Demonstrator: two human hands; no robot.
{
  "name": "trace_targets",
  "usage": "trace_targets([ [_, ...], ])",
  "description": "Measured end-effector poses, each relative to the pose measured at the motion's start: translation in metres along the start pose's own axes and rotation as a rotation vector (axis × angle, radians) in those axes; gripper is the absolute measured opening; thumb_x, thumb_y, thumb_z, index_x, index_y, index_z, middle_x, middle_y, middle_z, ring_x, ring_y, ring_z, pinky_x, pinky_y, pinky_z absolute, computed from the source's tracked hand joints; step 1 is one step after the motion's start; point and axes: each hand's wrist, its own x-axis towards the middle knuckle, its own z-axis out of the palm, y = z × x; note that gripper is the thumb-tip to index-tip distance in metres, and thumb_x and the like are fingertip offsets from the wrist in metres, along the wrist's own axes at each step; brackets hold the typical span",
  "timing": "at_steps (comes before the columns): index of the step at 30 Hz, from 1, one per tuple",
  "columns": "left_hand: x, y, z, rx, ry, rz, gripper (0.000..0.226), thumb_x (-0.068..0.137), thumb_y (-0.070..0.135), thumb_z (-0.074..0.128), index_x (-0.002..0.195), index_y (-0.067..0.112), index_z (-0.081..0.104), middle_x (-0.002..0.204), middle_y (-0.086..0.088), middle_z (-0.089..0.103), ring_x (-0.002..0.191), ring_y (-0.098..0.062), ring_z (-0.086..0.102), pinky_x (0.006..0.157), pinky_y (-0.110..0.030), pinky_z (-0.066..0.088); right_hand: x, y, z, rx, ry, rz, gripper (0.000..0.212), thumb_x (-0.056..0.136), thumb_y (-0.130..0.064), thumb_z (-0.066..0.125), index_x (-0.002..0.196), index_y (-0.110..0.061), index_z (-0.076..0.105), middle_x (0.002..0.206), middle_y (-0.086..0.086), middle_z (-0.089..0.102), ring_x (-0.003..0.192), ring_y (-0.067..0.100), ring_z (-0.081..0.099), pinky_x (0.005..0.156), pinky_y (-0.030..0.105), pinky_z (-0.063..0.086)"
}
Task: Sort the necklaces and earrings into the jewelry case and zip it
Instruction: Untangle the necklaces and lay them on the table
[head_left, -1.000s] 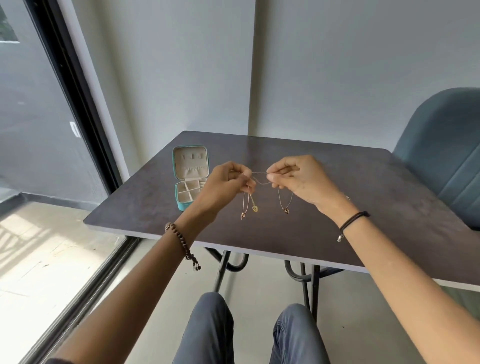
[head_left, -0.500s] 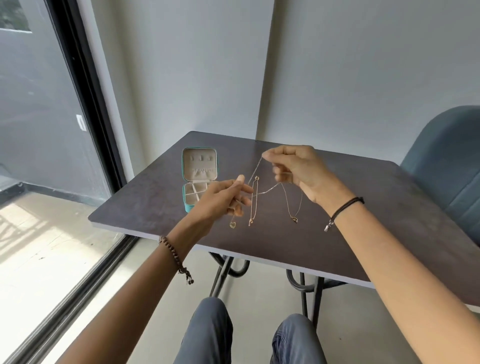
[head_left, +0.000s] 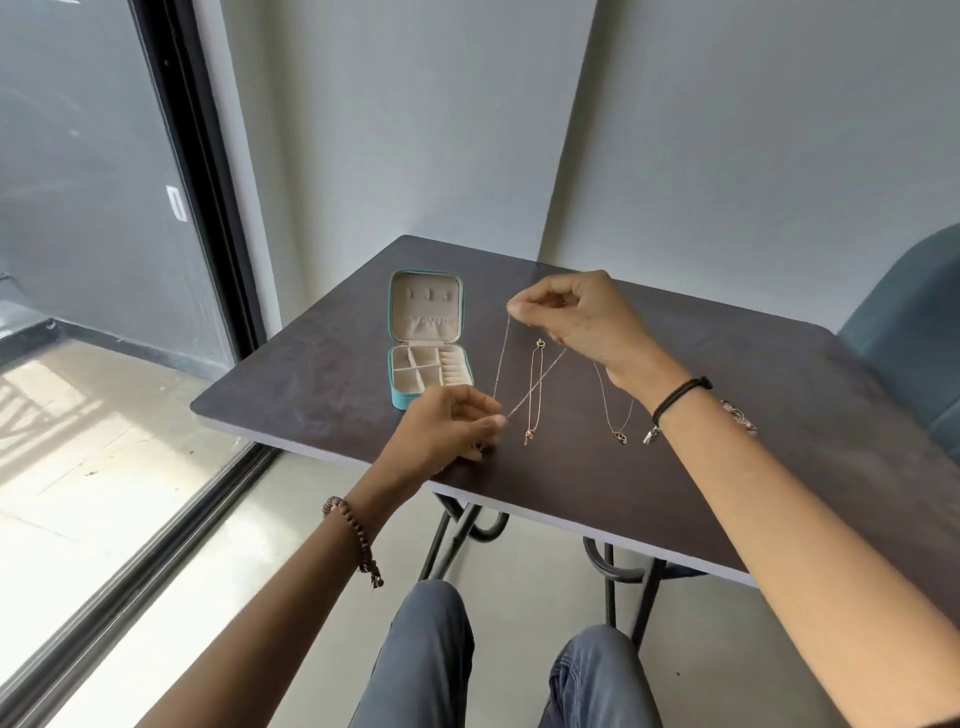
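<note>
A small teal jewelry case (head_left: 400, 397) lies open on the dark table (head_left: 727, 405), its beige lid flat behind the divided tray. My right hand (head_left: 582, 317) is raised to the right of the case and pinches thin gold necklace chains (head_left: 535, 384), which hang down with pendants near the table. My left hand (head_left: 447, 431) sits lower, in front of the case, and pinches one chain that runs taut up to my right hand. A further piece of jewelry (head_left: 740, 418) lies on the table behind my right wrist, partly hidden.
A glass door (head_left: 93, 208) with a dark frame stands to the left of the table. A blue-grey chair (head_left: 914, 332) is at the right edge. Grey walls (head_left: 727, 130) close off the table's far side. My knees (head_left: 431, 649) are under the near edge.
My hands have drawn apart: the right rose and moved back, the left dropped toward the near edge. The chain between them is now stretched out and the pendants hang lower.
</note>
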Motion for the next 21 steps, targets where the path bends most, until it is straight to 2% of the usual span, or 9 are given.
trace_targets([
  [4,0.003,-0.007,-0.002,-0.008,0.043,-0.009,0.034,0.087,0.012,0.077,0.120,0.010,0.067,0.106,-0.006,0.073,0.093,-0.017,0.074,0.063,-0.025,0.060,0.011,0.007,0.010,-0.018,-0.024,-0.009,0.009,0.086,-0.020,0.078,0.091,-0.013,0.079,0.056,-0.022,0.059,0.054,-0.005,0.049,0.065,0.014,0.042],
  [7,0.009,-0.011,-0.005,-0.006,0.097,-0.018,0.042,0.087,0.010,0.077,0.127,0.009,0.065,0.110,-0.005,0.072,0.093,-0.015,0.074,0.060,-0.025,0.060,0.023,0.016,0.017,-0.028,-0.052,0.003,0.011,0.086,-0.019,0.077,0.093,-0.010,0.078,0.054,-0.025,0.059,0.054,-0.007,0.051,0.062,0.010,0.039],
  [10,0.014,-0.014,-0.007,0.019,0.130,-0.031,0.045,0.087,0.011,0.076,0.130,0.009,0.064,0.114,-0.004,0.073,0.091,-0.015,0.074,0.061,-0.029,0.062,0.037,0.025,0.023,-0.044,-0.057,0.024,0.012,0.085,-0.021,0.079,0.092,-0.011,0.079,0.060,-0.018,0.060,0.052,-0.005,0.048,0.061,0.014,0.040],
  [13,0.018,-0.016,-0.008,0.055,0.156,-0.040,0.049,0.087,0.014,0.077,0.134,0.010,0.062,0.119,-0.005,0.071,0.086,-0.016,0.076,0.064,-0.034,0.064,0.051,0.033,0.029,-0.078,-0.079,0.040,0.012,0.084,-0.021,0.079,0.092,-0.011,0.079,0.071,-0.006,0.065,0.051,-0.005,0.049,0.057,0.012,0.041],
  [16,0.021,-0.019,-0.008,0.077,0.181,-0.042,0.053,0.087,0.013,0.077,0.137,0.010,0.060,0.120,-0.005,0.071,0.082,-0.015,0.076,0.062,-0.033,0.063,0.065,0.045,0.035,-0.134,-0.093,0.050,0.008,0.084,-0.022,0.079,0.088,-0.015,0.079,0.071,-0.006,0.068,0.050,0.000,0.052,0.053,0.009,0.039],
  [18,0.022,-0.018,-0.009,0.110,0.209,-0.034,0.051,0.087,0.013,0.076,0.136,0.010,0.061,0.115,-0.002,0.072,0.074,-0.016,0.075,0.061,-0.034,0.063,0.075,0.054,0.039,-0.177,-0.106,0.051,0.006,0.084,-0.024,0.079,0.086,-0.018,0.079,0.071,-0.007,0.070,0.053,0.004,0.057,0.057,0.012,0.041],
  [21,0.023,-0.017,-0.010,0.178,0.261,-0.011,0.043,0.086,0.011,0.072,0.128,0.012,0.065,0.100,0.000,0.076,0.052,-0.017,0.069,0.057,-0.030,0.061,0.088,0.068,0.047,-0.264,-0.125,0.049,0.007,0.084,-0.028,0.078,0.085,-0.021,0.078,0.075,-0.002,0.074,0.057,0.006,0.065,0.064,0.015,0.046],
])
